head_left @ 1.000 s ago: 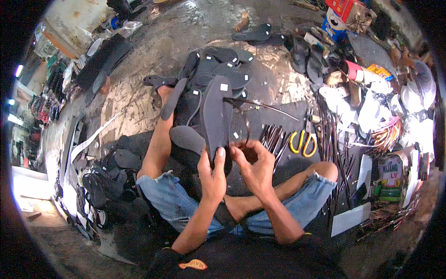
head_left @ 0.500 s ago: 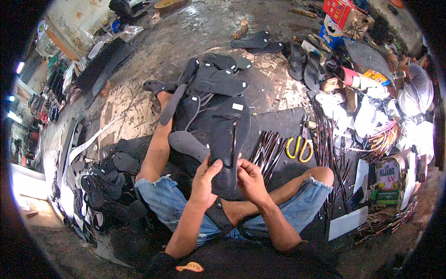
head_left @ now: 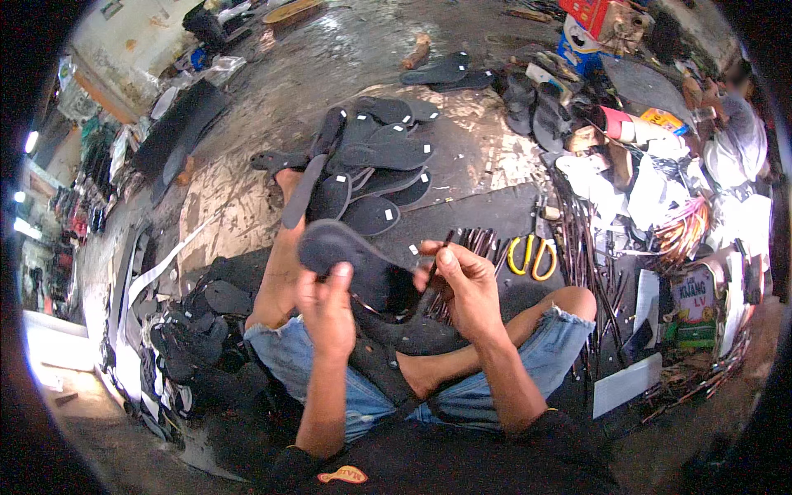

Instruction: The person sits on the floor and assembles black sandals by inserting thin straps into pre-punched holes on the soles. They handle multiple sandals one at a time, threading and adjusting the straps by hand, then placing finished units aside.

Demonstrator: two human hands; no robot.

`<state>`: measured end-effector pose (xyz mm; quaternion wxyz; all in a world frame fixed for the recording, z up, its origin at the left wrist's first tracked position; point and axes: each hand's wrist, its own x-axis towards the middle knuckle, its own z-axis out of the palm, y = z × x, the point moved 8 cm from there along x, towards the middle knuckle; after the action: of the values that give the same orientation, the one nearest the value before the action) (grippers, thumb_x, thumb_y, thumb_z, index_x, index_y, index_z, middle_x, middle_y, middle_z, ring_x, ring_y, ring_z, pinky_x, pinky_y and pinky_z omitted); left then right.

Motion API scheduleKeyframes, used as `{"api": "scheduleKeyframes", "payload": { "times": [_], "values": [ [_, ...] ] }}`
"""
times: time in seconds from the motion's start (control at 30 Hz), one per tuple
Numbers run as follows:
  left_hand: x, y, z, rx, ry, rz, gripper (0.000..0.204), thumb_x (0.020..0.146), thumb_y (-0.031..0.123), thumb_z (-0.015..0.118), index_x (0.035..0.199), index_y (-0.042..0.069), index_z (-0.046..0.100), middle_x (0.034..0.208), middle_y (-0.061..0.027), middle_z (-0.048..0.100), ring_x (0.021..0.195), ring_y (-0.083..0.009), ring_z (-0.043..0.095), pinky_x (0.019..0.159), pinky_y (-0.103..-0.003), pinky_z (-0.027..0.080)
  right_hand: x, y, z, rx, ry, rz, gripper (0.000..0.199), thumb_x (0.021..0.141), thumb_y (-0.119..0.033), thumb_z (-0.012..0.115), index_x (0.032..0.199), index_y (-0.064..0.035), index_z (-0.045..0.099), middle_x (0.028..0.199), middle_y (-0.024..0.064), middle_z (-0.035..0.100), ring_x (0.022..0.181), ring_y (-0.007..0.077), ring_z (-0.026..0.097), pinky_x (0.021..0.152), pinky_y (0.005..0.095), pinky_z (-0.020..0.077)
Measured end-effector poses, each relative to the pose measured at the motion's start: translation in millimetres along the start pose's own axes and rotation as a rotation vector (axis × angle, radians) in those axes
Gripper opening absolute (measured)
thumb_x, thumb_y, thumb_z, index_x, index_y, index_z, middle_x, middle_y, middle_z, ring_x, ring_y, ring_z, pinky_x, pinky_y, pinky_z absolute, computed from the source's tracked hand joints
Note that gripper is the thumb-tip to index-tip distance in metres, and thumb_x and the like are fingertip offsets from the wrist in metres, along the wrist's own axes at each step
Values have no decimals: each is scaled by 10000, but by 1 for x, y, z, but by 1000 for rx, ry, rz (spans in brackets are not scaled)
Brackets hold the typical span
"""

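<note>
My left hand, smeared by motion, is closed on the lower edge of a black sandal sole, whose rounded end points up and left. The sole is tilted and blurred too. To its right, my right hand pinches a thin dark strip between thumb and fingers. The strip's lower end is lost against the dark things behind it. In front of me lies a pile of black sandal soles, many bearing small white labels. A bundle of glossy brown strips lies just beyond my right hand.
Yellow-handled scissors lie right of the strips, beside more long dark strips. Black sole pieces are heaped at my left. A white panel and a tin stand at right. Another person shows at the far right.
Both hands held one upright sole with a glossy strip at its middle. They have since moved apart, the left leftward with a tilted sole, the right slightly up with a strip.
</note>
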<state>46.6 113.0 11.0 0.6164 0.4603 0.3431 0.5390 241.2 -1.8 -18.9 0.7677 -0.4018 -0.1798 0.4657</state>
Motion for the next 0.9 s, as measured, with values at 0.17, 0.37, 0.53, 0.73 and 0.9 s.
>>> {"api": "scheduleKeyframes", "payload": {
  "times": [0.17,0.37,0.53,0.73,0.9],
  "values": [
    [-12,6,20,189,-127,40,286,1021,13,781,1300,-28,732,1204,-64,761,1054,-105,703,929,-251,570,-15,-35,25,-785,150,-515,115,964,-51,853,1062,-15,805,948,43,781,786,109,699,681,265,535],
    [-24,13,21,367,-142,89,197,1009,10,797,1200,-24,761,1108,-47,751,1032,-107,699,872,-244,581,-22,-37,42,-1031,182,-620,131,923,-44,864,1037,-25,801,926,121,761,780,225,759,692,344,595],
    [-37,30,38,559,-209,258,199,988,30,833,1158,-40,757,1061,-39,715,951,-63,653,779,-206,535,-25,-30,48,-1049,118,-638,168,914,-2,841,1055,-20,751,961,133,734,792,280,756,693,364,603],
    [-35,31,25,685,-217,260,266,900,-1,879,1151,-34,797,1142,-128,778,1048,-198,754,914,-316,604,-20,-40,54,-978,-42,-733,193,904,73,818,1049,-9,721,1026,152,746,877,309,768,767,369,616],
    [-41,43,35,829,-238,410,302,855,3,900,1144,-23,813,1135,-144,803,1014,-257,775,937,-364,602,-13,6,17,-722,-70,-445,608,987,46,763,1538,9,509,1304,166,762,1277,254,726,1057,411,596]
  ]
}}
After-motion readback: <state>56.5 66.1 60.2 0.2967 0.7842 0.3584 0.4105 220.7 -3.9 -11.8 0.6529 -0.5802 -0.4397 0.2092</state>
